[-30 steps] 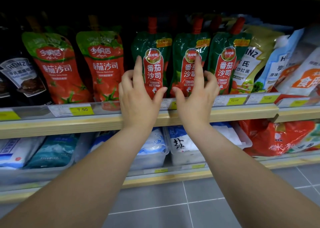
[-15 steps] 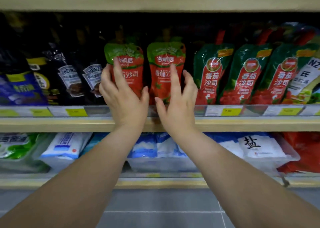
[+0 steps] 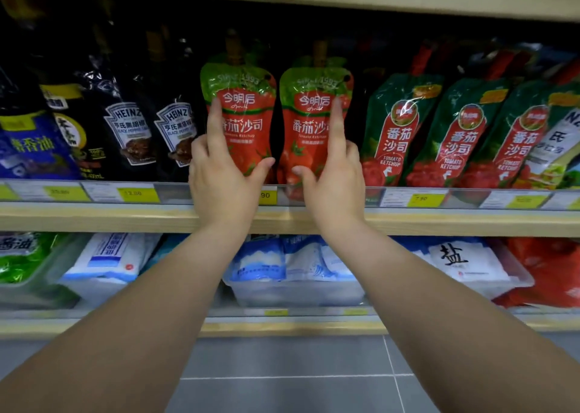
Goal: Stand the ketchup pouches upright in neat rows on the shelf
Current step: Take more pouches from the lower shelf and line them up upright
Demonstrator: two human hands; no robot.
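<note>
pouches (image 3: 240,121) upright, red-green, 2 side by side.

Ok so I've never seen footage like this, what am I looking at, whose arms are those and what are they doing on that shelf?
The picture comes from a camera worn on a person's head, looking forward and down, so those are their own bare arms. The left hand steadies the left red ketchup pouch, the right hand the right red ketchup pouch, thumb and forefinger against each, both upright on the wooden shelf. Dark green ketchup pouches stand to the right, Heinz sauce pouches to the left. Salt bags lie below.
</note>
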